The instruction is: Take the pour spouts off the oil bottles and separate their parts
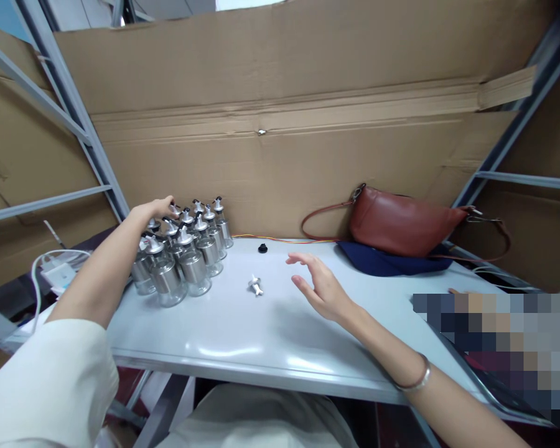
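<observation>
A cluster of several clear glass bottles (167, 283) with metal bands and silver pourer tops stands at the left of the table. My left hand (157, 208) reaches over to the back of this group. Its fingers are bent down and closed at the pourer of a rear bottle, whose body is hidden behind the others. My right hand (324, 286) hovers over the middle of the table, thumb and fingers apart, holding nothing. Left of it lie a loose silver pourer (256, 285) and a small black cap (262, 248).
A reddish-brown bag (401, 223) rests on a dark blue cloth item (392, 260) at the back right. Cardboard (280, 174) walls the far side. A white cable and adapter (58, 274) sit at the left. A blurred-out patch (504, 348) covers the right corner.
</observation>
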A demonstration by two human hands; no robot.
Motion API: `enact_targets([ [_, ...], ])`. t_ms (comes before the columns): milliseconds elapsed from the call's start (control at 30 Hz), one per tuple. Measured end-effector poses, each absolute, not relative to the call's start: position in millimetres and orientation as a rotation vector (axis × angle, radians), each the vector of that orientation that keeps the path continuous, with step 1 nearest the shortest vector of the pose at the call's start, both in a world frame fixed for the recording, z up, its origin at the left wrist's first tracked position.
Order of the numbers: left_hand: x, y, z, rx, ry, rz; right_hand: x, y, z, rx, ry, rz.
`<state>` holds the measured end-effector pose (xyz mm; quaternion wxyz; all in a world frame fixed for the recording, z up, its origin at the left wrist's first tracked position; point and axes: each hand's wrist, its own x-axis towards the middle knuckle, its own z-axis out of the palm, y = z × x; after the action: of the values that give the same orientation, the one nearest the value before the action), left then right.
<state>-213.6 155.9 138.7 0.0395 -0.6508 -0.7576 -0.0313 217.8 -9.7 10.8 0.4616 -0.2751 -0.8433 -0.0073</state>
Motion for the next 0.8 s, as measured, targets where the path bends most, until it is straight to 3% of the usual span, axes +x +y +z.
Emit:
enact_targets([
  [333, -190, 133, 162, -1.943, -2.278, -0.418, 217, -11, 13, -0.673, -2.092, -0.046],
  [533, -130, 63, 202, -2.031, -1.586, -0.707, 211, -14, 14, -0.706, -2.238, 0.019],
  [633, -72, 9, 184, -2.297, -1.367, -0.689, 201, -27, 14, -0.644, -2.421, 0.183],
  [800, 0, -32, 95, -2.978, -0.899, -0.278, 186, -52, 8, -0.442, -2.736, 0.379],
])
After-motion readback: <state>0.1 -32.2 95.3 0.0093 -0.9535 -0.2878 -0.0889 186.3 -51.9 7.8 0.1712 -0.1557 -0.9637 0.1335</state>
